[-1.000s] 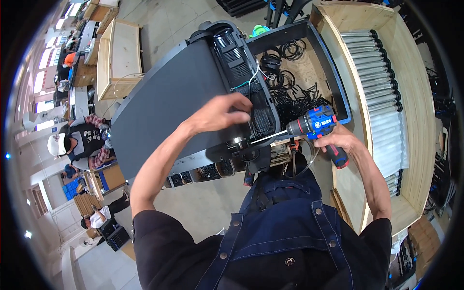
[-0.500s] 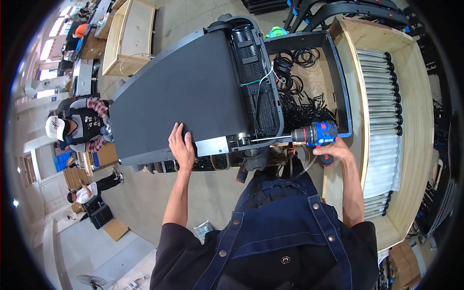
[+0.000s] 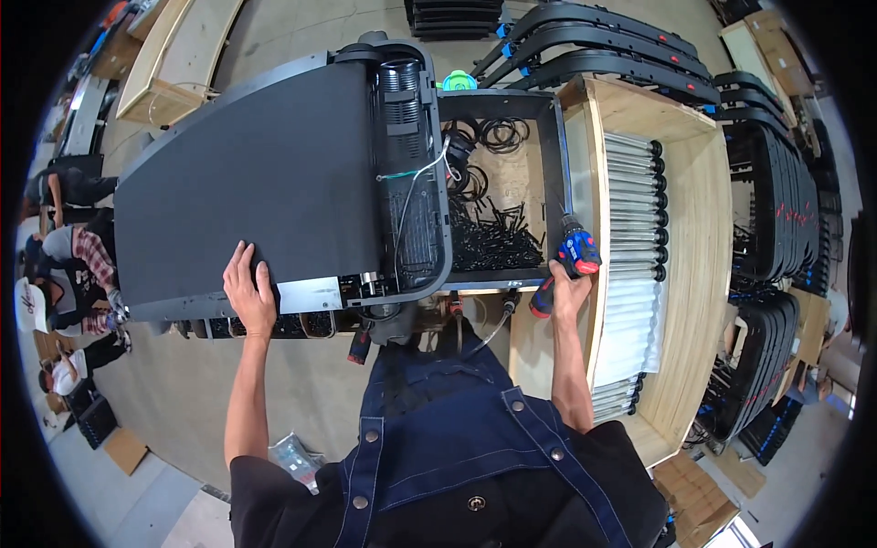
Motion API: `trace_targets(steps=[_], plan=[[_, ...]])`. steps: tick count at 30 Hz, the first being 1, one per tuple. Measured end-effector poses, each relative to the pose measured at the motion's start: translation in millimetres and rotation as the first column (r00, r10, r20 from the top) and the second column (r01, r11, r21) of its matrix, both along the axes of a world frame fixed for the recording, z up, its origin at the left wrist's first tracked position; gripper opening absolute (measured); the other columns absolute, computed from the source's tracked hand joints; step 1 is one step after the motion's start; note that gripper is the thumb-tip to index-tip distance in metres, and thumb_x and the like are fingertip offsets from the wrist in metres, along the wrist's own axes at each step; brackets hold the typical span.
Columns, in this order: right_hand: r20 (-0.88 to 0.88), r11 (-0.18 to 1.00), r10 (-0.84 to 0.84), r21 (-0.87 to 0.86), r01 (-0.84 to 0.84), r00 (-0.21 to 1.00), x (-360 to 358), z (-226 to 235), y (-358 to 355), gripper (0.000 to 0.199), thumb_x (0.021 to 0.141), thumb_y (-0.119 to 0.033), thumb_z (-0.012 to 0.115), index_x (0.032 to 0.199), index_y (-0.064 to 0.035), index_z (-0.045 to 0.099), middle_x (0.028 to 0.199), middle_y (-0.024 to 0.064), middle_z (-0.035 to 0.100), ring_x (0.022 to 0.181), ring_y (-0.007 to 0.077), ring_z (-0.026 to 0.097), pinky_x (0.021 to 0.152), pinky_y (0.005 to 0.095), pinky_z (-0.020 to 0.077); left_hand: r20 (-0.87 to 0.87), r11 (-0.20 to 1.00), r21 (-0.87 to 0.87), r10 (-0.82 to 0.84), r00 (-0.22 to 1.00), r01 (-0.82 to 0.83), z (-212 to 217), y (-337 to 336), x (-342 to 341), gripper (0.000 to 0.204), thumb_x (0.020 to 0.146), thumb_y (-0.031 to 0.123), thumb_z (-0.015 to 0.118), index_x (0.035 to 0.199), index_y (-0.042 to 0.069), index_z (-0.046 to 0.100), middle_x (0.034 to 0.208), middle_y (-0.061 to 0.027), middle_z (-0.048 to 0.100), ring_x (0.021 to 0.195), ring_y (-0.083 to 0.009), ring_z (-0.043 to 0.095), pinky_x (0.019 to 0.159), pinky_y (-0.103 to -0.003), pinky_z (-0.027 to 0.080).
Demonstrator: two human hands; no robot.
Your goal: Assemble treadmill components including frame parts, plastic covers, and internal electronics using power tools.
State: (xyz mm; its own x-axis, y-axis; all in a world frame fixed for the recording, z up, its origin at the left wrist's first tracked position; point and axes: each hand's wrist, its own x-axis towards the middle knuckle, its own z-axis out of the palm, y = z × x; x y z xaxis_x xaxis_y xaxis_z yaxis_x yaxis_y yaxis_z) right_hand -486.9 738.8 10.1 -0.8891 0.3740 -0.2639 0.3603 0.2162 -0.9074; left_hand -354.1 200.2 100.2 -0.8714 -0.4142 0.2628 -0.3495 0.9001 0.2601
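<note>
Overalls of navy-blue denim with metal studs (image 3: 448,447) fill the lower middle of the frame, worn over a black short-sleeved top. Left of them, a clear plastic bag (image 3: 294,457) lies on the floor, partly covered by the sleeve.

At center left, the left hand (image 3: 250,297) rests with loosely spread fingers on the near edge of a large machine deck covered by a flat black belt (image 3: 256,173); it holds nothing and has stayed there since half a second ago. Right of center, the right hand (image 3: 571,290) is closed around the handle of a blue, black and red cordless drill (image 3: 577,252). The drill earlier pointed left at the deck's end; now it points toward the top of the frame, beside a black-rimmed shallow bin (image 3: 559,137) holding black bolts (image 3: 498,245) and coiled black cables (image 3: 504,135). Its bit is hard to make out against the dark rim.

Right of that stands a pale wooden crate (image 3: 699,228) of silver metal rollers (image 3: 630,201), some hidden under white wrap (image 3: 626,333).

At far left, a co-worker in a plaid shirt (image 3: 91,256) is squeezed by the lens edge. Curved black frames (image 3: 621,55) fill the upper right. Pale markings on the drill and dark lettering on a white cap (image 3: 35,306) are too small to read surely.
</note>
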Motion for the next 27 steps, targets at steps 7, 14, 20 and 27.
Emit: trace_targets(steps=[7, 14, 20, 27], plan=[[-0.265, 0.987, -0.052, 0.132, 0.089, 0.963, -7.8, -25.2, -7.3, 0.035, 0.083, -0.001, 0.076, 0.116, 0.0017, 0.063, 0.103, 0.0064, 0.065, 0.090, 0.0149, 0.061, 0.086, 0.0315, 0.0505, -0.003, 0.998, -0.047, 0.043, 0.999, -0.043, 0.5, -11.2, 25.0, 0.039, 0.099, 0.023, 0.057, 0.134, 0.007, 0.061, 0.144, -0.0114, 0.057, 0.131, -0.0319, 0.050, 0.110, -0.044, 0.037], [-0.197, 0.983, -0.020, 0.174, 0.055, 0.980, -11.1, -61.7, 17.7, 0.037, 0.087, -0.010, 0.076, 0.119, 0.0030, 0.063, 0.112, 0.0101, 0.067, 0.097, 0.0193, 0.063, 0.090, 0.0345, 0.0507, -0.142, 0.998, 0.055, -0.026, 0.990, 0.034, 0.2, -13.2, 13.1, 0.035, 0.095, 0.020, 0.063, 0.127, 0.007, 0.063, 0.138, -0.0105, 0.060, 0.126, -0.0315, 0.054, 0.107, -0.045, 0.039], [-0.083, 0.786, 0.063, 0.618, 0.002, 0.995, 69.0, -20.2, -53.7, 0.072, 0.085, -0.022, 0.078, 0.142, 0.0107, 0.047, 0.135, 0.0277, 0.057, 0.121, 0.0351, 0.061, 0.109, 0.0398, 0.0415, -0.185, 0.987, 0.097, -0.110, 0.977, 0.129, 4.6, -33.3, 26.6, 0.040, 0.090, 0.022, 0.067, 0.128, 0.010, 0.062, 0.140, -0.0146, 0.054, 0.130, -0.0326, 0.048, 0.110, -0.049, 0.035], [0.044, 0.858, 0.501, -0.153, -0.490, 0.864, 236.4, 82.6, -318.8, 0.024, 0.094, -0.012, 0.071, 0.114, -0.0010, 0.068, 0.087, 0.0070, 0.071, 0.078, 0.0124, 0.066, 0.071, 0.0259, 0.0518, -0.284, 0.866, 0.210, -0.390, 0.876, 0.453, -5.8, -86.6, 75.9, 0.049, 0.090, 0.033, 0.070, 0.130, 0.007, 0.061, 0.144, -0.0175, 0.053, 0.138, -0.0352, 0.044, 0.116, -0.052, 0.033]])
